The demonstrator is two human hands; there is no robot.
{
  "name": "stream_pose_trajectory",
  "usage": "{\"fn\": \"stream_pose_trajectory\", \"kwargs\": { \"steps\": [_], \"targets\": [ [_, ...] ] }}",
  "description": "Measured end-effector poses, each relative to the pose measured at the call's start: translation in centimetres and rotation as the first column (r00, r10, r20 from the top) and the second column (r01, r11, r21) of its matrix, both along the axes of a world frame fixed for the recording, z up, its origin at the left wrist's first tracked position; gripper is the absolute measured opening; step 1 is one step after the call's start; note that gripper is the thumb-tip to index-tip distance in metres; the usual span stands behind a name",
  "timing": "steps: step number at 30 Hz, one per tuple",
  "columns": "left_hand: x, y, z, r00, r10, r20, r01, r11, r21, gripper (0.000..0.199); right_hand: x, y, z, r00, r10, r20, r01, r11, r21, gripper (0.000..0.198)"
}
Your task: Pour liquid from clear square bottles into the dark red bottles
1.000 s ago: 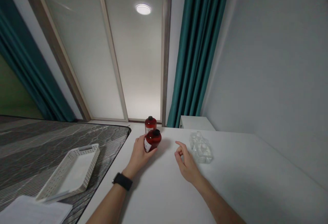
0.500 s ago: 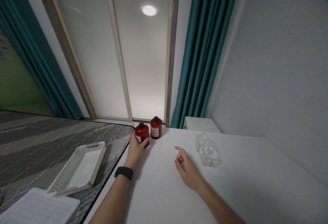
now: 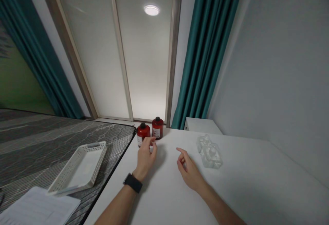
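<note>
Two dark red bottles with black caps and white labels stand upright on the white table (image 3: 164,190). The left bottle (image 3: 143,129) is partly hidden by my left hand (image 3: 146,154), which wears a dark watch at the wrist. That hand is in front of the bottles with loosely bent fingers and nothing in them. The right bottle (image 3: 157,129) stands just beside the first, close to my left fingertips. My right hand (image 3: 189,170) hovers over or rests on the table, empty, index finger stretched out and the others curled. A clear plastic compartment holder (image 3: 209,152) lies to its right.
On the left, a grey striped bed or mat surface (image 3: 113,146) borders the table. A white perforated basket (image 3: 96,165) and white papers (image 3: 38,206) lie on it. Behind the table are a small white cabinet (image 3: 203,125), a teal curtain (image 3: 203,57) and frosted sliding doors (image 3: 146,67).
My left hand has let go of the left bottle and moved right, in front of both bottles. The right hand and the bottles have stayed nearly in place; the view shifted slightly.
</note>
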State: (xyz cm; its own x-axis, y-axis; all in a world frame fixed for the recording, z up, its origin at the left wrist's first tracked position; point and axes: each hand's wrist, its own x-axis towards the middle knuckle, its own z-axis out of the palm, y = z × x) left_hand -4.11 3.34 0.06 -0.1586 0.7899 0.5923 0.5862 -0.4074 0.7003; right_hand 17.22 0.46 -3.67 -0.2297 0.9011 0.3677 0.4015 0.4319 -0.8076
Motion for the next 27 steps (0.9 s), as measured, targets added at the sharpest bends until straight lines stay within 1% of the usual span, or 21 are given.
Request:
{"fn": "stream_pose_trajectory", "kwargs": {
  "steps": [3, 7, 10, 13, 15, 18, 21, 24, 27],
  "targets": [
    [-0.5, 0.5, -0.3, 0.999, 0.022, 0.043, -0.020, 0.999, -0.035, 0.023, -0.3, 0.0, -0.2, 1.000, 0.001, 0.003, -0.001, 1.000, 0.014, 0.038],
    [-1.7, 1.2, -0.3, 0.990, 0.059, 0.125, -0.052, 0.997, -0.059, 0.027, -1.5, 0.0, 0.0, 0.995, 0.079, 0.060, -0.083, 0.993, 0.082, 0.031],
    [-2.1, 1.7, -0.4, 0.983, 0.062, 0.175, -0.050, 0.996, -0.070, 0.029, -2.9, 1.3, 0.5, 0.996, 0.091, 0.016, -0.093, 0.988, 0.126, 0.030],
    [-2.1, 1.9, -0.5, 0.977, 0.051, 0.207, -0.035, 0.996, -0.079, 0.029, -4.7, 4.5, 1.3, 0.998, 0.053, -0.035, -0.048, 0.989, 0.143, 0.025],
    [-2.0, 2.0, -0.4, 0.974, 0.041, 0.222, -0.023, 0.996, -0.081, 0.029, -6.0, 7.3, 1.9, 0.997, -0.005, -0.081, 0.017, 0.988, 0.152, 0.025],
    [-1.9, 1.8, -0.2, 0.972, 0.031, 0.232, -0.013, 0.997, -0.078, 0.028, -7.9, 11.7, 2.9, 0.982, -0.094, -0.165, 0.119, 0.982, 0.149, 0.030],
    [-1.7, 1.6, 0.1, 0.973, 0.031, 0.231, -0.015, 0.997, -0.070, 0.024, -9.7, 15.1, 3.5, 0.956, -0.158, -0.248, 0.192, 0.974, 0.119, 0.037],
    [-1.5, 1.3, 0.3, 0.974, 0.034, 0.225, -0.018, 0.997, -0.072, 0.022, -11.0, 16.9, 3.5, 0.942, -0.153, -0.299, 0.186, 0.979, 0.087, 0.047],
    [-1.4, 1.2, 0.3, 0.976, 0.026, 0.214, -0.007, 0.996, -0.088, 0.020, -11.7, 17.7, 3.3, 0.941, -0.078, -0.330, 0.099, 0.994, 0.049, 0.044]
  ]
}}
